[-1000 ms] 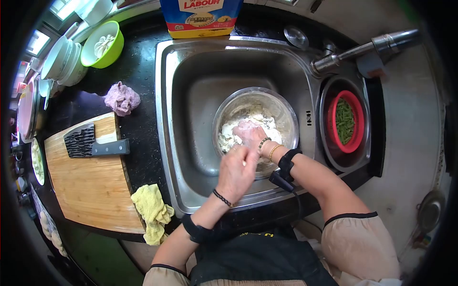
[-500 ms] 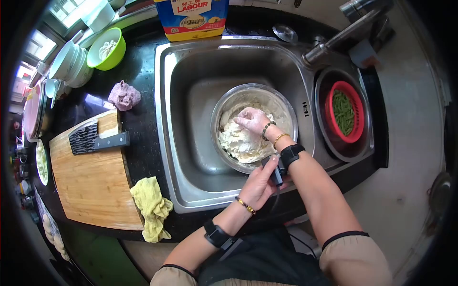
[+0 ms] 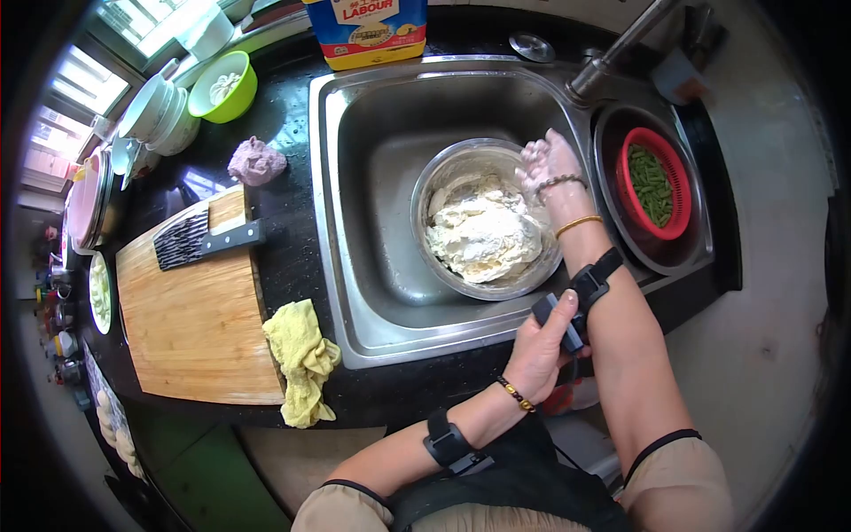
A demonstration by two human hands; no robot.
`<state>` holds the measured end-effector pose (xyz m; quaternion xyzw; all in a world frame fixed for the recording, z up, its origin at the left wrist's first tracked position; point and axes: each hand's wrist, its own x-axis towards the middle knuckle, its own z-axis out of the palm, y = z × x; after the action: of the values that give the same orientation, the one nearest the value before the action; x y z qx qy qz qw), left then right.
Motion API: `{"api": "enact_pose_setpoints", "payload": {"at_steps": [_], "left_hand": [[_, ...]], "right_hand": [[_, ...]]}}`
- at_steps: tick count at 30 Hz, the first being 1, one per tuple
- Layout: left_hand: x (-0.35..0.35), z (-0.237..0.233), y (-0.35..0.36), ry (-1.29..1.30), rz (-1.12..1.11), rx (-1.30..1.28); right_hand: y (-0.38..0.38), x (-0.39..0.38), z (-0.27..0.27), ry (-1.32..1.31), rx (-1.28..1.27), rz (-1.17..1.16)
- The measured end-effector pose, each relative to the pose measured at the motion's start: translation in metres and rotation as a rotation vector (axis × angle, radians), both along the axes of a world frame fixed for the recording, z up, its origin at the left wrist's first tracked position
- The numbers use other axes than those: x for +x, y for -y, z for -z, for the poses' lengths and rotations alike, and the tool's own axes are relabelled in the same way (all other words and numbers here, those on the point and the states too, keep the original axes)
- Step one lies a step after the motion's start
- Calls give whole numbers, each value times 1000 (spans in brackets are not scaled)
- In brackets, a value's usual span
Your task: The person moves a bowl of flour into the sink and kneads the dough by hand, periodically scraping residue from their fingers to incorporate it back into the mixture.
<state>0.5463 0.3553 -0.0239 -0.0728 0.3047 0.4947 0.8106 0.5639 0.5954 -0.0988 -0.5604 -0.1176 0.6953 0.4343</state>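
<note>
A ragged mass of pale dough [image 3: 487, 235] lies in a round metal bowl [image 3: 434, 182], which sits in the sink basin. My right hand [image 3: 550, 164] is raised over the bowl's right rim, its palm turned up and its flour-dusted fingers loosely curled and apart, with nothing in them. Lower down, my left hand [image 3: 539, 350] grips a small black device [image 3: 560, 321] at my right wrist, thumb on top. Its other fingers are mostly hidden beneath.
Green beans fill a red basket [image 3: 678, 182] in the small right basin. Left of the sink [image 3: 355, 310] are a yellow cloth [image 3: 303, 363], a cutting board [image 3: 195, 328] with a cleaver [image 3: 208, 241], a purplish cloth [image 3: 257, 161] and a green bowl [image 3: 239, 97]. A faucet [image 3: 620, 49] stands behind.
My right hand has lifted off the dough and moved right, turning palm up with its fingers loosened. My left hand has shifted right along with the device. The view has shifted slightly.
</note>
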Motion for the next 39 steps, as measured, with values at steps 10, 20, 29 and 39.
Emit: {"api": "enact_pose_setpoints", "payload": {"at_steps": [10,20,29,39], "left_hand": [[4,-25,-2,-106,154,-59],[-118,54,-37,-1364,-8,5],[-140,124,-77,-1533,263,-257],[-143,132,-84,-1476,506,-280]], "right_hand": [[71,2,7,1441,1403,-1060],[93,24,26,1373,1226,-1358],[98,67,26,1265,1005,-1948],[90,21,70,1341,641,-2169]]}}
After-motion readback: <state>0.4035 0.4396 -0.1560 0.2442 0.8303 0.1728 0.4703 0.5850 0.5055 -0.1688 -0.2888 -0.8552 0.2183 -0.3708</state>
